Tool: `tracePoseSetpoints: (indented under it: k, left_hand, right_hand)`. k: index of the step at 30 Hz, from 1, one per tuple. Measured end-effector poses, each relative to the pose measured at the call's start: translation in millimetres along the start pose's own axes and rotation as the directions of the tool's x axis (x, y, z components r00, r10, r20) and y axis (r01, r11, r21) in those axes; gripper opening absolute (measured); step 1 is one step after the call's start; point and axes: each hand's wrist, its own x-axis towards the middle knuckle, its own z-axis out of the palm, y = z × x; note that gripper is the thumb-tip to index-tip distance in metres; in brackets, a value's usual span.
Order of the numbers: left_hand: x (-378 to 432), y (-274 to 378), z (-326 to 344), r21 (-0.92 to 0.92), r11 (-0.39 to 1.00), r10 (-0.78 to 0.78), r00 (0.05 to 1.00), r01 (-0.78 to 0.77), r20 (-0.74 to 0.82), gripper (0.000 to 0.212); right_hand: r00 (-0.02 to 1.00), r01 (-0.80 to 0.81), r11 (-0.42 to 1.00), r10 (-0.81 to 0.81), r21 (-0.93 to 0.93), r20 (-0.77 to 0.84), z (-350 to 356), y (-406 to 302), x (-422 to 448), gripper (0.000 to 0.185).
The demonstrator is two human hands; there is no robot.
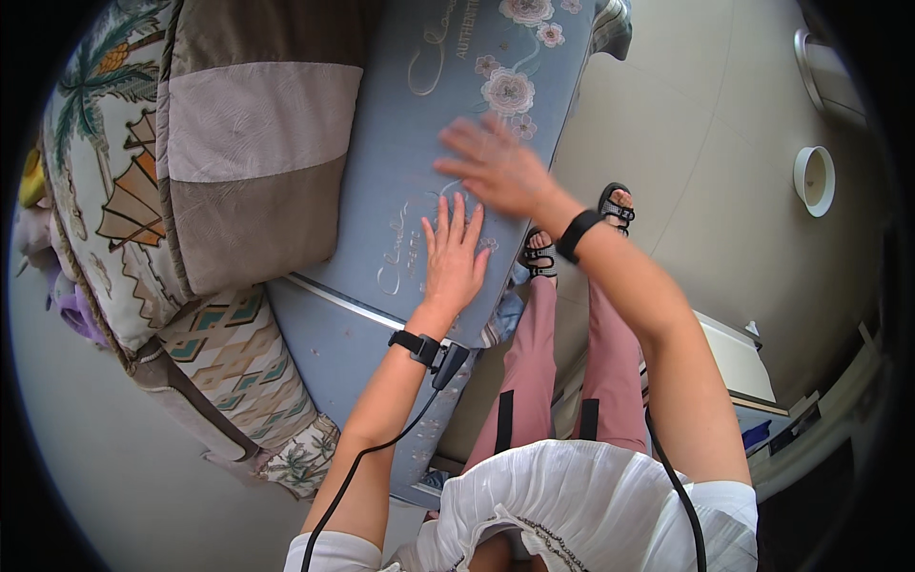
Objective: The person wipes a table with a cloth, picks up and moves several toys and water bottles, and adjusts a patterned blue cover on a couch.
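A blue embroidered sofa seat cover with pale flowers and stitched lettering stretches out before me. My left hand lies palm down on it, fingers spread, over part of the lettering and a flower stem. Just beyond and to the right is my right hand, blurred, with its fingers apart and nothing in them. Whether it touches the cover I cannot tell. A large embroidered rose shows on the cover past my right fingers. Each wrist wears a black strap, and a cable runs from the left one.
A brown and grey cushion and a palm-tree patterned cushion rest on the left. Behind them is a diamond-patterned cushion. A white round bowl or bin stands on the tiled floor at right. My sandalled feet are beside the seat.
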Motion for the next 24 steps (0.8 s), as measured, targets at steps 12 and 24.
tracePoseSetpoints:
  k: [12,24]
  left_hand:
    - [17.5,102.0,30.1,0.0,0.95,0.289,0.876,-0.313,0.386,0.056]
    - [91.3,11.4,-27.1,-0.145,0.921,-0.389,0.864,0.362,-0.319,0.103]
  right_hand:
    - [0.986,-0.165,0.965,0.166,-0.205,-0.01,-70.6,7.0,29.8,0.06]
    - [0.702,-0.71,0.477,0.541,-0.518,-0.463,-189.1,229.0,-7.6,0.054]
